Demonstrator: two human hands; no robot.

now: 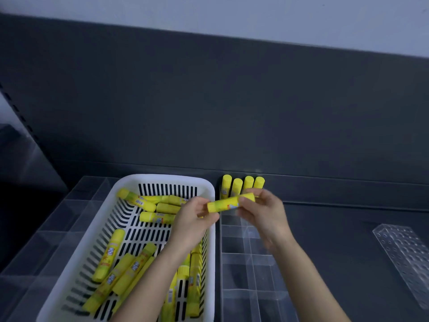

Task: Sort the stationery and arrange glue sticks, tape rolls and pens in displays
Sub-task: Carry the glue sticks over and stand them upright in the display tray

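Just below the middle of the view, both hands hold one yellow glue stick [222,204] lying almost level, its right end a little higher. The left hand [195,217] has its grip pinched on the stick's 9 o'clock end. The right hand [262,212] has its grip curled round the 3 o'clock end. The stick hangs above the far right corner of a white slotted basket [162,178], which sits at 7 o'clock and holds a loose heap of glue sticks [111,254] lying at all angles. Just beside the basket at 3 o'clock lies a clear divided tray [246,259]. At its far end, at 12 o'clock from the hands, four standing glue sticks [242,185] form an upright row, partly hidden behind the right hand. A second clear tray [58,217] shows under and to 9 o'clock of the basket. Well apart at 4 o'clock, a clear block with holes [404,252] lies on the dark counter [336,228].
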